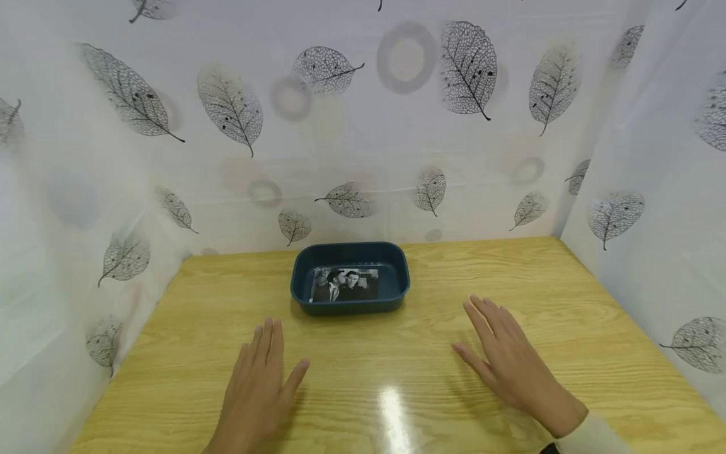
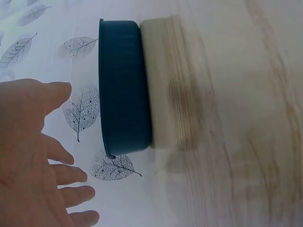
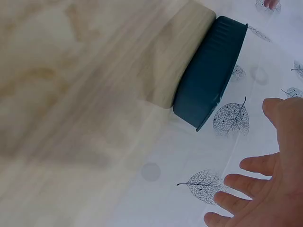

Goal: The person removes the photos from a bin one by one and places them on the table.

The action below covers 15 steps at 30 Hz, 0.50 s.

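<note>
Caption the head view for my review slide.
Empty left hand and right hand before a dark blue rectangular tray holding a black-and-white photograph on a wood-grain tabletop.

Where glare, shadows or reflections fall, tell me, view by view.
Head view: a bright glare streak on the table, between left hand and right hand, with soft shadows beside both; left wrist view: a tan patch beside the tray, likely its reflection; right wrist view: a similar patch.

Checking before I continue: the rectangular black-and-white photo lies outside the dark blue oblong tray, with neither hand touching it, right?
Not quite: the photo lies inside the tray, as the head view shows. Neither the left hand nor right hand touches it.
</note>
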{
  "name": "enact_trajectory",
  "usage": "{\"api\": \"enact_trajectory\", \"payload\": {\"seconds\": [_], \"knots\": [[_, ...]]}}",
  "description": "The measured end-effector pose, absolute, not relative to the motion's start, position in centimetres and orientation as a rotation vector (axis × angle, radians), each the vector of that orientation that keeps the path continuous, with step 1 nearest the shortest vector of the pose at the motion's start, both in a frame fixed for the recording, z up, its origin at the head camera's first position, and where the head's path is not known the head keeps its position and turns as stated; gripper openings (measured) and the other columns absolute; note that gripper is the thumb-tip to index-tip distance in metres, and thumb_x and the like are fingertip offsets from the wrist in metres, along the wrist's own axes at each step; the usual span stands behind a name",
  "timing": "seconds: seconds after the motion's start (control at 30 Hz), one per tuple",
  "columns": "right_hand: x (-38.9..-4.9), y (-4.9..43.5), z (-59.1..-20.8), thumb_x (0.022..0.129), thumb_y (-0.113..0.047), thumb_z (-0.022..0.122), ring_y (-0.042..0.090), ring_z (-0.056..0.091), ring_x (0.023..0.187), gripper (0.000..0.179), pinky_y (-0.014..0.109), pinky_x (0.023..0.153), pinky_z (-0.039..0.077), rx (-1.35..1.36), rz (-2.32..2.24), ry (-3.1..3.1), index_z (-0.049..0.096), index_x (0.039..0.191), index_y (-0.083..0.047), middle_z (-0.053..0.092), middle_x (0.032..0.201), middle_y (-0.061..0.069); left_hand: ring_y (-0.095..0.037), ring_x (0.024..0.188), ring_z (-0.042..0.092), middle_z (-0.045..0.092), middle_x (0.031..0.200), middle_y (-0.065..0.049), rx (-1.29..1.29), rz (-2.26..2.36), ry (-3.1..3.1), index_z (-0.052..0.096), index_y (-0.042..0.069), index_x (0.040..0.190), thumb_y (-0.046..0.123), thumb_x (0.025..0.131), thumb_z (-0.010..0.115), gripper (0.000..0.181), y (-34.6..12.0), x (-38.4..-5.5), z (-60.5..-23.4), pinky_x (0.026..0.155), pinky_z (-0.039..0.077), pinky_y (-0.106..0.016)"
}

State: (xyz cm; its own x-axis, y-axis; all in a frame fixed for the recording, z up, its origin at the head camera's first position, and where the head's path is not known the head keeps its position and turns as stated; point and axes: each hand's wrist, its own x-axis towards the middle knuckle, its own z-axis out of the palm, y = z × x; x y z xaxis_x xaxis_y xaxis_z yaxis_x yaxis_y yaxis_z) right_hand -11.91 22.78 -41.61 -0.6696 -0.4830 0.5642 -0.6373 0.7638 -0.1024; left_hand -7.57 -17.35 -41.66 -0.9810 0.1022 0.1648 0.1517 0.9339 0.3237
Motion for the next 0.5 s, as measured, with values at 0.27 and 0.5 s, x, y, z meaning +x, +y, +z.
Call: {"api": "enact_trajectory", "payload": {"seconds": [0.27,0.5], "knots": [[-14.4,21.7,-39.9,0.103,-0.036,0.059,0.045,0.045,0.132,0.065,0.062,0.102,0.038,0.903,0.448,-2.481,0.042,0.146,0.01,0.045,0.146,0.028,-0.045,0.147,0.023,0.019,0.161,-0.028,-0.189,-0.567,-2.923,0.021,-0.011,0.155,0.049,0.107,0.044,0.079,-17.8,-8.8,-40.7,0.115,0.022,-0.062],[-17.0,20.3,-38.7,0.1,-0.028,0.065,0.043,0.048,0.129,0.061,0.062,0.102,0.039,0.897,0.573,-2.573,0.044,0.146,0.007,0.049,0.142,0.025,-0.048,0.143,0.032,0.026,0.158,-0.031,-0.18,-0.704,-2.9,0.024,-0.012,0.153,0.046,0.107,0.047,0.078,-18.3,-10.4,-40.4,0.112,0.029,-0.061]]}}
